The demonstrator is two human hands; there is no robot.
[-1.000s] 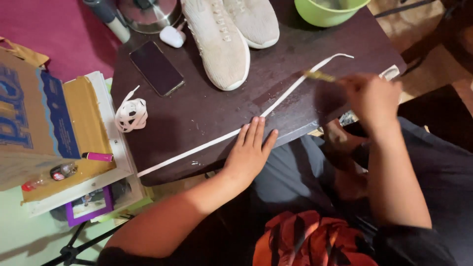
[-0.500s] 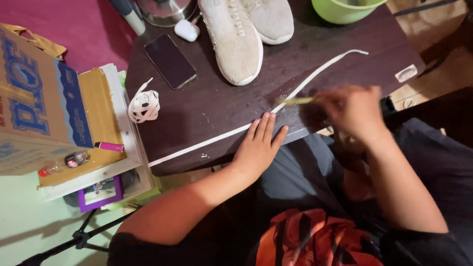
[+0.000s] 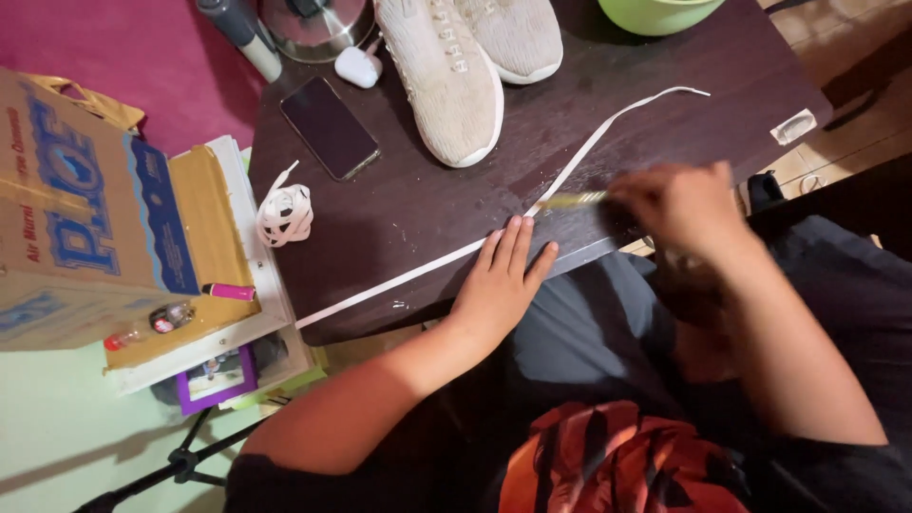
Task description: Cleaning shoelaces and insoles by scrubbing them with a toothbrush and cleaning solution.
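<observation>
A long white shoelace (image 3: 608, 128) lies stretched diagonally across the dark wooden table (image 3: 427, 204). My left hand (image 3: 502, 281) lies flat with fingers together, pressing the lace down near the table's front edge. My right hand (image 3: 679, 204) is blurred and holds a small yellowish brush (image 3: 568, 200), whose tip touches the lace just right of my left fingertips. A pair of beige sneakers (image 3: 456, 66) without laces stands at the table's far side.
A black phone (image 3: 329, 127) and a white earbud case (image 3: 359, 68) lie left of the shoes. A rolled white lace (image 3: 284, 214) sits at the table's left edge. A green bowl (image 3: 657, 13) is top right. Cardboard boxes (image 3: 85, 209) stand on the left.
My right hand has moved left along the lace with the brush, toward my left hand. The view has shifted slightly; my left hand stays pressed on the lace.
</observation>
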